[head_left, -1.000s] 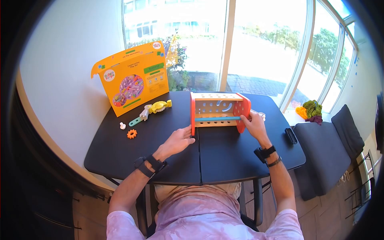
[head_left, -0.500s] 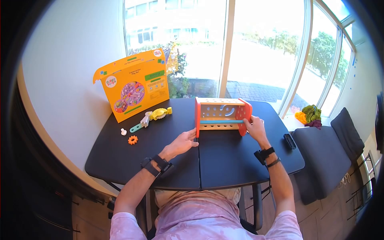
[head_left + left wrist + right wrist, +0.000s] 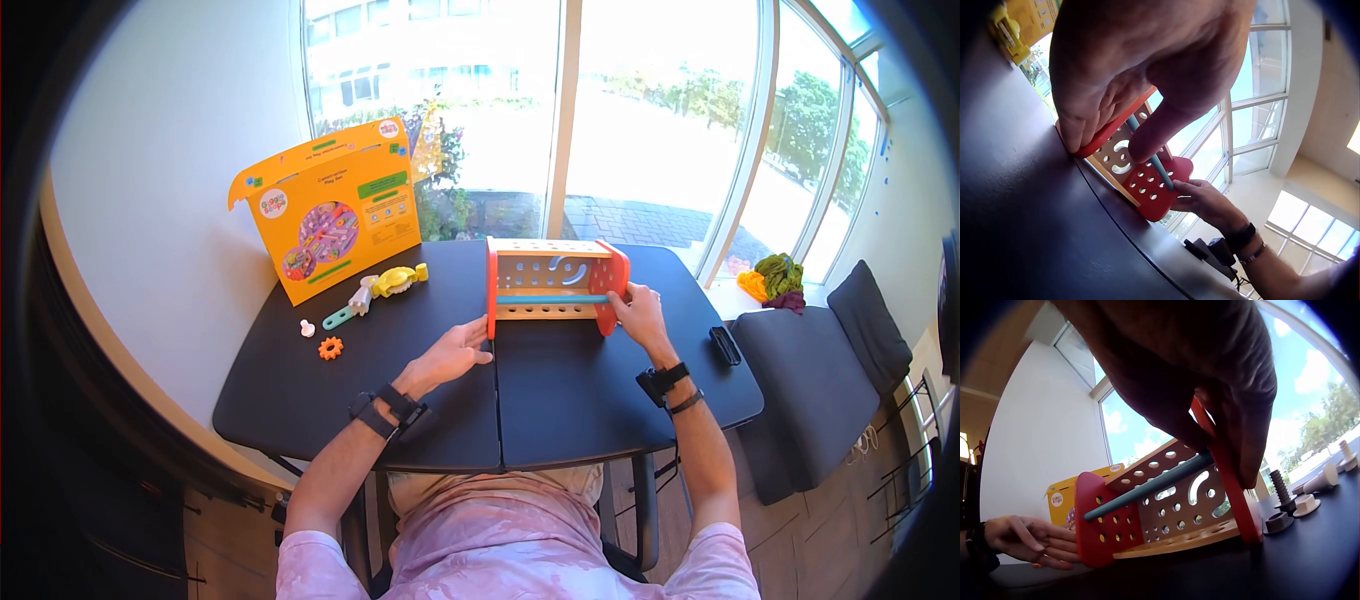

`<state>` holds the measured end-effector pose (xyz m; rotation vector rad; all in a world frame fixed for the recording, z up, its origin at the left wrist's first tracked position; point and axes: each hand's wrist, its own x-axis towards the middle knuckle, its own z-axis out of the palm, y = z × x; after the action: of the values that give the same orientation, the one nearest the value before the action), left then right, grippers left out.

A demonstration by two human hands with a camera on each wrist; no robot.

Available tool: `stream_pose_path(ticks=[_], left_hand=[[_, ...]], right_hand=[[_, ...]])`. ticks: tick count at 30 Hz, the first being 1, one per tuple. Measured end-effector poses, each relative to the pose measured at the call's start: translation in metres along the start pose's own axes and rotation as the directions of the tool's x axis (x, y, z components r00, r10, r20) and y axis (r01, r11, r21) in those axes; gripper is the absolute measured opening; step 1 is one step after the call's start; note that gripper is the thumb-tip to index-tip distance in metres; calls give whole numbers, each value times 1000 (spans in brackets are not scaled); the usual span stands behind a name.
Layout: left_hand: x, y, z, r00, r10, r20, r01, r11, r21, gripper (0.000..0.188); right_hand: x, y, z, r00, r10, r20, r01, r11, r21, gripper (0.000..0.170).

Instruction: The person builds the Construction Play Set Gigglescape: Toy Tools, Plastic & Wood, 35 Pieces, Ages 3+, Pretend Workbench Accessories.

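Observation:
The wooden toolbox (image 3: 545, 310), with red side panels and a teal rod (image 3: 555, 300), stands on the black table, its open side facing the person. At its left panel (image 3: 1107, 132) the left hand (image 3: 450, 358) rests nearly straight fingers against the outer face, thumb apart. The right hand (image 3: 640, 318) grips the right panel (image 3: 1225, 469), thumb on the inner side by the rod's end and fingers outside. In the right wrist view, the left hand (image 3: 1032, 540) lies flat-fingered beside the far panel.
A yellow box (image 3: 335, 215) stands at the back left. Near it lie a yellow toy piece (image 3: 398, 280), a teal strip (image 3: 338, 318), a white peg (image 3: 307, 328) and an orange gear (image 3: 330, 348). Several bolts and nuts (image 3: 1307, 505) sit right of the toolbox; a black object (image 3: 725, 346) lies farther right.
The toolbox's left end has shifted slightly right relative to the table seam, and the left hand has moved with it. The right hand keeps its grip. The head view has shifted slightly.

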<state>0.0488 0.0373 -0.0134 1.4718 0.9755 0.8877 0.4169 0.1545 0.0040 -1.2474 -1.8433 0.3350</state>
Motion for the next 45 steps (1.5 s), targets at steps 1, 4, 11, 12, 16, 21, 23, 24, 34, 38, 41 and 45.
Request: stream_pose_path(ticks=[1, 4, 11, 12, 16, 21, 23, 24, 34, 38, 41, 45], left_hand=[[0, 1, 0, 1000, -4, -4, 4, 1000, 1, 90], [-1, 1, 0, 1000, -6, -8, 6, 1000, 8, 90], [-1, 5, 1, 1000, 8, 20, -8, 1000, 0, 89], [-2, 6, 2, 1000, -7, 12, 7, 1000, 1, 89], [0, 7, 2, 1000, -24, 7, 24, 1000, -4, 89], [0, 0, -3, 1000, 11, 12, -11, 1000, -22, 89], [1, -3, -6, 1000, 13, -18, -13, 1000, 1, 88], [0, -5, -8, 999, 1, -53, 1, 1000, 30, 88], [-32, 10, -33, 985, 10, -172, 14, 991, 137, 84], [-39, 9, -39, 982, -6, -186, 32, 991, 132, 83], [-43, 7, -42, 980, -11, -197, 38, 990, 135, 83], [-44, 10, -40, 979, -19, -205, 43, 992, 117, 81]], right_hand=[[0, 0, 0, 1000, -5, -1, 5, 1000, 3, 26], [0, 2, 1, 1000, -1, -3, 1, 1000, 14, 26], [3, 7, 3, 1000, -27, -14, 27, 1000, -8, 27], [3, 9, 3, 999, -29, -19, 29, 1000, -5, 27], [4, 7, 1, 1000, 13, -2, -13, 1000, -7, 28], [3, 7, -4, 1000, 21, 21, -22, 1000, 21, 37], [6, 7, -9, 997, 74, 35, -78, 991, 106, 44], [9, 8, -14, 992, 124, 21, -126, 971, 201, 48], [38, 65, -69, 969, 238, -60, -217, 946, 240, 46], [52, 95, -59, 982, 150, -111, -156, 987, -41, 29], [63, 109, -45, 996, 48, -70, -67, 950, -306, 27], [84, 127, -24, 992, 105, 69, -66, 902, -426, 27]])
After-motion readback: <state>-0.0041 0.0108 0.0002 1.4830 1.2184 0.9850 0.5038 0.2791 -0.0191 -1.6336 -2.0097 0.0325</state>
